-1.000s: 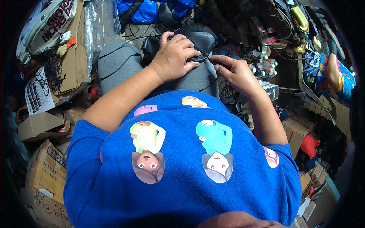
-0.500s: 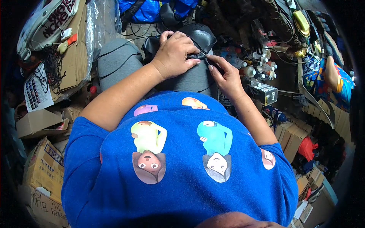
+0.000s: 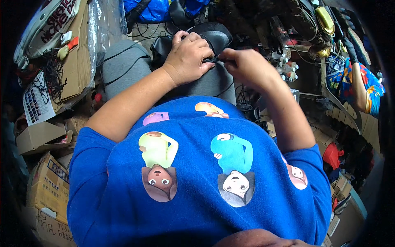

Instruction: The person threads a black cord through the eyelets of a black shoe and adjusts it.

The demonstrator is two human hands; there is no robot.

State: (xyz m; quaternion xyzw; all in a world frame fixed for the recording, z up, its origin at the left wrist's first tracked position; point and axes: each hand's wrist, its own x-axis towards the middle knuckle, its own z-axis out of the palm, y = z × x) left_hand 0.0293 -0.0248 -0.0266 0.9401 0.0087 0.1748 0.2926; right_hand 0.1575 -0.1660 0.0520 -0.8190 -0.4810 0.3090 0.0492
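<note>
A black leathery piece point(image 3: 218, 37) sits on the lap point(image 3: 201, 88), grasped by the left hand point(image 3: 189, 55); the right hand point(image 3: 251, 70) meets its edge (its grip, I can't tell). Cord point(image 3: 142, 57) draped over the knee point(image 3: 125, 61) could snag, tugging it loose.

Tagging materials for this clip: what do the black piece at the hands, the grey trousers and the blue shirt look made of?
Black piece: leather or imitation leather, smooth with a soft sheen, judging by its highlights; which, I can't tell.
Grey trousers: likely knit fabric, matte, showing no gloss.
Blue shirt: fabric, perhaps cotton, matte with soft folds.
</note>
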